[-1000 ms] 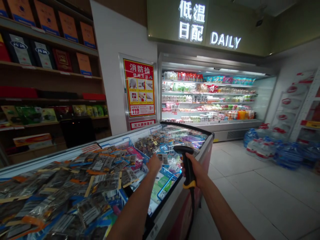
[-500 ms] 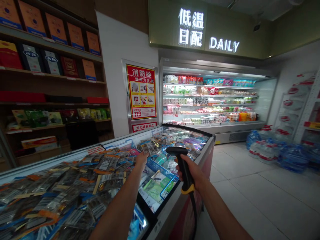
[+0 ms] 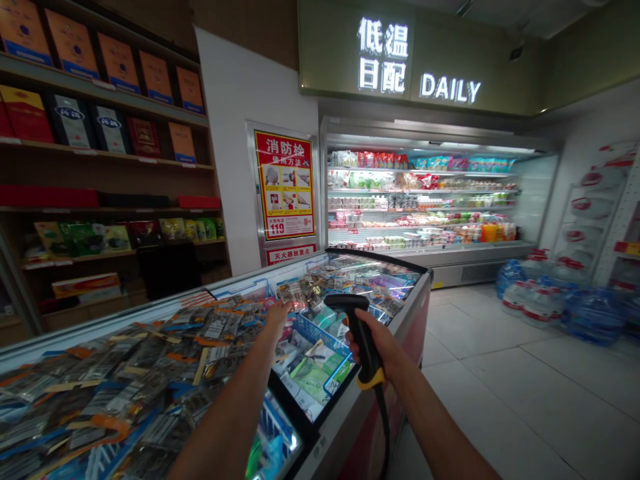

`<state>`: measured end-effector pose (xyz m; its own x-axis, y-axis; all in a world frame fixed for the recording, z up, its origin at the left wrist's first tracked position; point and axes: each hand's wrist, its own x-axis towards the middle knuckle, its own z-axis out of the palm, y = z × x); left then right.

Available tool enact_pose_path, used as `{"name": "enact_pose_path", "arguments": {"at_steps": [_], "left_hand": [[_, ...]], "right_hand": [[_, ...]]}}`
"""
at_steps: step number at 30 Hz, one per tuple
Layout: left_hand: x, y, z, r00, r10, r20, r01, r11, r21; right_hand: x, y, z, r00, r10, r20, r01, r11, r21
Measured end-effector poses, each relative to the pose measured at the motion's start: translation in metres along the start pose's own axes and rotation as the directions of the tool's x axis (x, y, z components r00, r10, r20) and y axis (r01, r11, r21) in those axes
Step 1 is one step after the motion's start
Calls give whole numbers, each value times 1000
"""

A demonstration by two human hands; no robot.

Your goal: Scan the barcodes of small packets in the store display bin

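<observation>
My right hand (image 3: pixel 373 337) is wrapped round the grip of a black and yellow barcode scanner (image 3: pixel 364 340), its head facing left and its cable hanging down. My left hand (image 3: pixel 279 319) reaches over the freezer, its fingers closed at the edge of a small clear packet (image 3: pixel 295 293) with dark contents. The fingertips are partly hidden. Many similar packets (image 3: pixel 215 327) with orange and blue edges lie in a loose spread on the chest freezer's top to the left. Below the hands, a blue basket (image 3: pixel 320 331) and green bags (image 3: pixel 317 367) show inside the freezer (image 3: pixel 425 283).
A lit refrigerated display (image 3: pixel 420 200) stands against the back wall. Shelves with boxes (image 3: pixel 117 60) rise at the left, beside a red fire-hydrant notice (image 3: pixel 285 183). Large water bottles (image 3: pixel 593 317) stand on the tiled floor (image 3: pixel 480 373) at the right.
Both hands have shifted slightly left, the scanner moving along with my right hand. The view has turned a little to the left.
</observation>
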<state>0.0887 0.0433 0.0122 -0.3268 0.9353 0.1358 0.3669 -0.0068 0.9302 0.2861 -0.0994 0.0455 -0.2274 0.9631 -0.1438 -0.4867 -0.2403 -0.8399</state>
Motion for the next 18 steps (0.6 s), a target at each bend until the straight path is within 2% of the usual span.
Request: {"name": "enact_pose_path", "arguments": {"at_steps": [6, 11, 18], "left_hand": [[0, 2, -2, 996, -31, 82, 39, 994, -101], [-1, 3, -1, 994, -32, 107, 44, 992, -115], [4, -1, -4, 999, 21, 41, -20, 999, -29]], "right_hand": [[0, 0, 6, 1000, -17, -18, 16, 998, -63], [-1, 2, 9, 1000, 6, -5, -6, 998, -57], [-2, -1, 12, 1000, -6, -22, 5, 999, -51]]}}
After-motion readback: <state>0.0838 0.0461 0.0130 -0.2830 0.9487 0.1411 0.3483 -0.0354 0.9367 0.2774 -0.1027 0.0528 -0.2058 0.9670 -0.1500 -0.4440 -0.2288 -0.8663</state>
